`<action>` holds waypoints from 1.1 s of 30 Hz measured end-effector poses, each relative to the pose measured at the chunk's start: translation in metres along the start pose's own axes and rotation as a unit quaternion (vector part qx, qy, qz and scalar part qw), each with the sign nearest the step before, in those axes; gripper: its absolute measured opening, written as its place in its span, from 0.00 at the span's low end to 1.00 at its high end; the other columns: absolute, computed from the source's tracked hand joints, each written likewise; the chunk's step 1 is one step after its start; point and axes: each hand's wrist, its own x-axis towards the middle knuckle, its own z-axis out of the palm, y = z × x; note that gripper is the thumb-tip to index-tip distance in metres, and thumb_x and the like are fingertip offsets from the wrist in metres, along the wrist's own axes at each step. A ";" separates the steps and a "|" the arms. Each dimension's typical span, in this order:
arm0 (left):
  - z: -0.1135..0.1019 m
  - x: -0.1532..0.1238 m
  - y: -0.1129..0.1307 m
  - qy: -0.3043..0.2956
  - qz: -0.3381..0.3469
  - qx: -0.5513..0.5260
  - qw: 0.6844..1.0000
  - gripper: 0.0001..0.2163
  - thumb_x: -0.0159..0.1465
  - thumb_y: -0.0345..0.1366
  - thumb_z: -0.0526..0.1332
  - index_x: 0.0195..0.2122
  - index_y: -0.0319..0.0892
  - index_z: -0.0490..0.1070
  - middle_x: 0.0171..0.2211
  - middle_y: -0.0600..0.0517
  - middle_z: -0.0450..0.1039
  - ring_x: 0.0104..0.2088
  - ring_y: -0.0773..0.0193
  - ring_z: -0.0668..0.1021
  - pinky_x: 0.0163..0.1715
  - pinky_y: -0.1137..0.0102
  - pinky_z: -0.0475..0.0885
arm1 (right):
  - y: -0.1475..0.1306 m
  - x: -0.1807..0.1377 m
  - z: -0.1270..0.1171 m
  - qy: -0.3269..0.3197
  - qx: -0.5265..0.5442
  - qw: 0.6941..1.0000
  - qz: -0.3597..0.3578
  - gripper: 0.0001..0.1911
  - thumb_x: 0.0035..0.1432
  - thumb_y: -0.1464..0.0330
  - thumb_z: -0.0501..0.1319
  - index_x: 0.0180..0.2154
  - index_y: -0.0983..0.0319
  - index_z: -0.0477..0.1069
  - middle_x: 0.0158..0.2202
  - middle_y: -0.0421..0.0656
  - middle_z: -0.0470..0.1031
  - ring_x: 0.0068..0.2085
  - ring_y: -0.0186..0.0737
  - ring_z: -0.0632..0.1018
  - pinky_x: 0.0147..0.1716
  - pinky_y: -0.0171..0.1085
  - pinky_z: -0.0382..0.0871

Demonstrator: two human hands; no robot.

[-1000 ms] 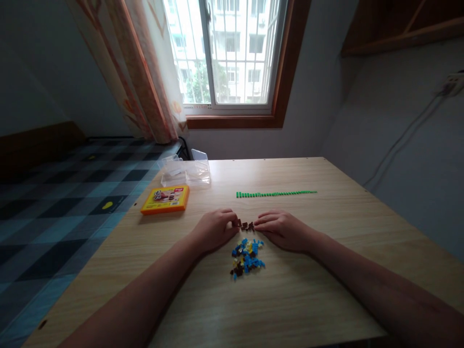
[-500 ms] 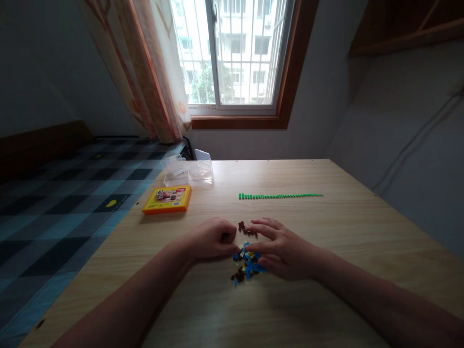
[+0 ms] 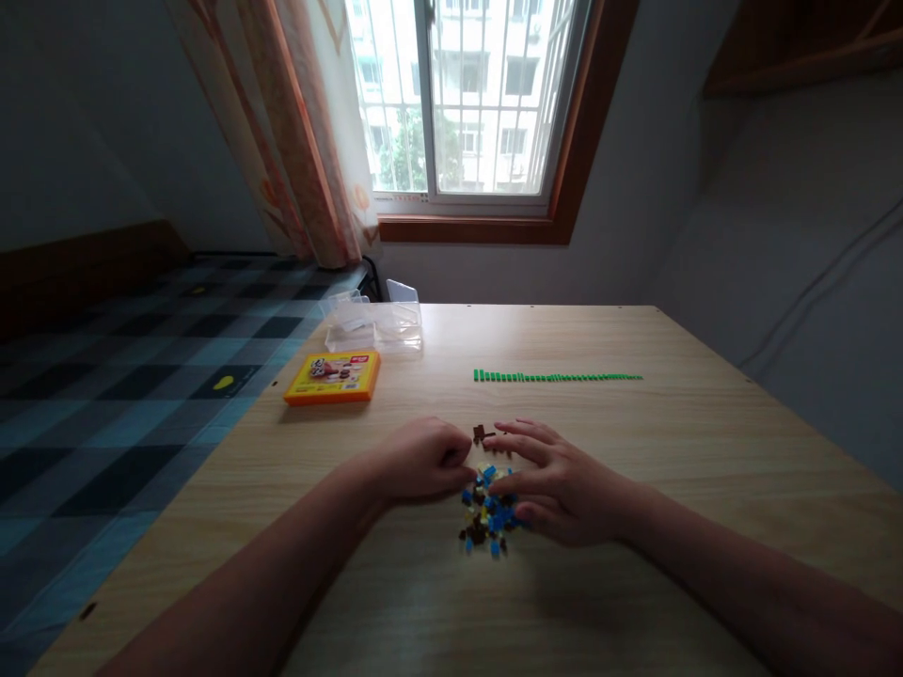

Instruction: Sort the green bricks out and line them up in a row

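Observation:
A loose pile of tiny building bricks (image 3: 486, 527), blue, dark brown and pale yellow, lies on the table between my hands. My left hand (image 3: 423, 458) is at the pile's left edge, fingers curled in and thumb pointing at the bricks; whatever they may hold is hidden. On the right, my right hand (image 3: 561, 478) is open, its fingers spread over the pile's right side. Just beyond the pile sits a small group of brown bricks (image 3: 481, 432), partly hidden by my right fingertips. Farther back, small green bricks (image 3: 536, 378) form a long row.
An orange and yellow box (image 3: 331, 378) with a printed lid lies at the left of the wooden table (image 3: 339, 583). Behind it stand clear plastic trays (image 3: 373, 327). A bed with a checked cover (image 3: 141, 376) borders the table's left side. A window is ahead.
The view has shifted slightly, so everything sits a little farther right. The bricks in the pile lie differently, with more blue ones at its near edge. Both hands keep nearly the same pose.

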 end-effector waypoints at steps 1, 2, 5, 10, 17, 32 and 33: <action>-0.001 -0.001 0.000 -0.010 0.002 -0.007 1.000 0.15 0.59 0.40 0.62 0.21 0.41 0.60 0.19 0.59 0.58 0.22 0.71 0.60 0.23 0.71 0.52 | 0.000 0.000 0.000 0.000 0.003 1.000 -0.002 0.16 0.62 0.60 0.60 0.51 0.51 0.75 0.64 0.45 0.63 0.66 0.51 0.60 0.65 0.54 0.52; -0.002 -0.001 0.000 -0.018 0.004 -0.013 1.000 0.15 0.59 0.40 0.62 0.21 0.41 0.59 0.19 0.59 0.58 0.22 0.70 0.60 0.23 0.71 0.52 | 0.000 0.000 0.000 -0.001 0.005 1.000 -0.004 0.16 0.62 0.60 0.60 0.51 0.51 0.75 0.64 0.45 0.63 0.66 0.51 0.60 0.65 0.54 0.52; -0.004 -0.003 0.000 -0.037 0.005 -0.026 0.999 0.14 0.58 0.40 0.63 0.21 0.41 0.60 0.19 0.59 0.59 0.22 0.70 0.61 0.23 0.71 0.52 | -0.001 0.001 0.000 -0.006 0.007 1.000 -0.010 0.17 0.62 0.59 0.60 0.52 0.51 0.75 0.64 0.45 0.62 0.66 0.53 0.60 0.65 0.55 0.52; -0.006 -0.002 0.002 -0.057 0.002 -0.030 0.998 0.14 0.54 0.38 0.65 0.21 0.41 0.60 0.20 0.59 0.60 0.23 0.70 0.62 0.24 0.71 0.54 | -0.004 0.002 -0.001 -0.032 -0.002 0.999 -0.015 0.21 0.63 0.58 0.58 0.57 0.51 0.71 0.67 0.47 0.57 0.68 0.55 0.57 0.65 0.57 0.50; -0.009 -0.002 0.001 -0.078 -0.014 -0.040 0.996 0.14 0.53 0.37 0.66 0.21 0.41 0.59 0.21 0.59 0.60 0.24 0.70 0.62 0.24 0.72 0.55 | -0.004 0.003 -0.003 -0.074 0.001 0.997 -0.014 0.23 0.64 0.58 0.57 0.60 0.51 0.67 0.70 0.46 0.50 0.70 0.55 0.50 0.66 0.58 0.45; -0.009 -0.003 -0.013 -0.018 -0.064 0.000 0.998 0.18 0.60 0.46 0.61 0.20 0.41 0.59 0.18 0.59 0.57 0.21 0.70 0.59 0.22 0.71 0.50 | -0.003 0.004 0.003 -0.032 -0.025 0.999 0.009 0.23 0.67 0.59 0.53 0.62 0.50 0.64 0.72 0.43 0.42 0.71 0.56 0.45 0.66 0.60 0.41; -0.010 -0.004 -0.011 -0.030 -0.058 0.001 0.998 0.19 0.60 0.47 0.61 0.20 0.41 0.60 0.18 0.59 0.57 0.21 0.70 0.59 0.22 0.71 0.50 | -0.002 0.003 0.003 -0.022 -0.027 0.999 0.012 0.22 0.67 0.59 0.52 0.61 0.50 0.66 0.72 0.42 0.42 0.71 0.56 0.45 0.66 0.59 0.41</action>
